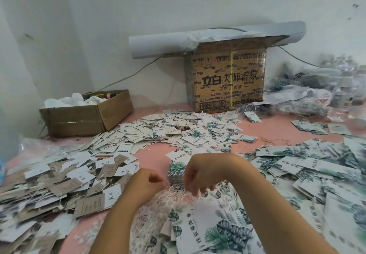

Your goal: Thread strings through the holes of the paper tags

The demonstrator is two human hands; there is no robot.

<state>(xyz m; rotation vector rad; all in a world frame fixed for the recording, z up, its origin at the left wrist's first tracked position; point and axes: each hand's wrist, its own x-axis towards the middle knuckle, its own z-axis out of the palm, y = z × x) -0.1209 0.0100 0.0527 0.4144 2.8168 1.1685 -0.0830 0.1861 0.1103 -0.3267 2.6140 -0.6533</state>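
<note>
Leaf-print tags (217, 228) lie fanned closest to the camera, between a person's two bare forearms. They rest on a pink table (156, 154) set against a white wall and strewn with loose paper tags. A tall printed carton (227, 77) stands at the back, with a pale paper roll (158, 43) lying across its top. To its right is a heap of clear plastic bags (309, 91), and to its left a low open box (87, 113) holding white wrapping. White and brown tags (49, 184) are piled at left, more leafy ones (316, 170) at right, and a mixed drift (178, 129) spreads across the middle. The left hand (146, 182) is curled, thumb and forefinger pinching strands at the edge of a tangle of pale strings (174, 196). The right hand (200, 172) hangs fingers-down into the same tangle, its tips closed on strands. A small neat stack of tags (176, 171) sits between the two hands, just behind the strings.
</note>
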